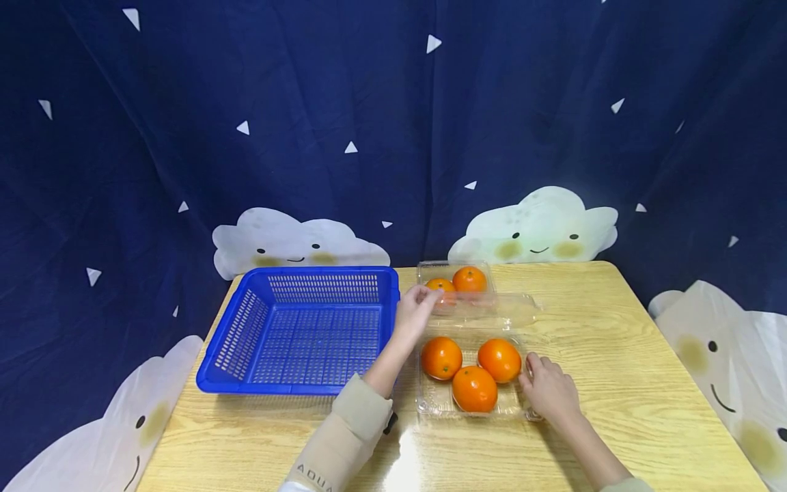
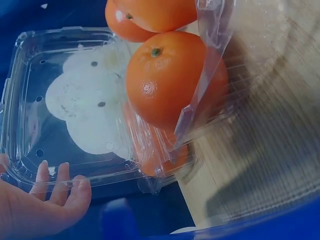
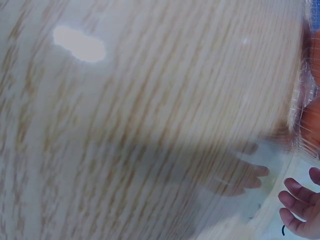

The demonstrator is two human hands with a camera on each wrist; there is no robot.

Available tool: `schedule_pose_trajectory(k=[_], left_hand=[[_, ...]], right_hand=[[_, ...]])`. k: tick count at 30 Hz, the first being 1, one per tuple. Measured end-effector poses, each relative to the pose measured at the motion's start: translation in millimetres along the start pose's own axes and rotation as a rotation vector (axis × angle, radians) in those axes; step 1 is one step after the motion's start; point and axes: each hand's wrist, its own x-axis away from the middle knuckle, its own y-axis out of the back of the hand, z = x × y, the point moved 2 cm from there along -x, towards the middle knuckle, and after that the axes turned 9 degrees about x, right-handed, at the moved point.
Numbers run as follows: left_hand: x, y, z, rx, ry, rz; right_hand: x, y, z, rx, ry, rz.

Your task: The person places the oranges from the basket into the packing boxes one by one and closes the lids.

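A clear plastic clamshell box stands in front of me with its lid raised at the back. Three oranges lie in it: one at left, one at right and one in front. My left hand pinches the lid's left edge; in the left wrist view its fingers show through the clear plastic. At the box's right side is my right hand, fingers loosely bent, fingertips by the rim. In the right wrist view those fingers stand spread, holding nothing visible.
A blue plastic basket with slotted sides stands to the left, close to my left forearm. Behind the raised lid is another clear box with oranges in it. A dark blue curtain hangs behind the wooden table.
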Motion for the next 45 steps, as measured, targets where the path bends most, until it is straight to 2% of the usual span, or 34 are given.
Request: schedule_pose_trajectory(k=[14, 27, 33, 39, 45], left_hand=[[14.4, 3.5, 3.3, -0.041, -0.036, 0.069], [33.9, 10.3, 14.1, -0.153, -0.233, 0.178], [42.5, 12.0, 18.6, -0.187, -0.264, 0.203], [48.2, 13.7, 24.1, -0.211, -0.295, 0.215], [52.1, 14.6, 28.1, -0.234, -0.317, 0.232]], right_hand=[[0.4, -1.9, -0.7, -0.011, 0.006, -0.017], [-0.1, -2.4, -1.6, -0.052, -0.015, -0.009], [-1.6, -1.9, -3.3, -0.129, -0.046, -0.005], [-0.1, -1.7, -4.3, -0.187, -0.052, -0.051], [2.9, -1.5, -5.5, -0.345, -0.052, -0.115]])
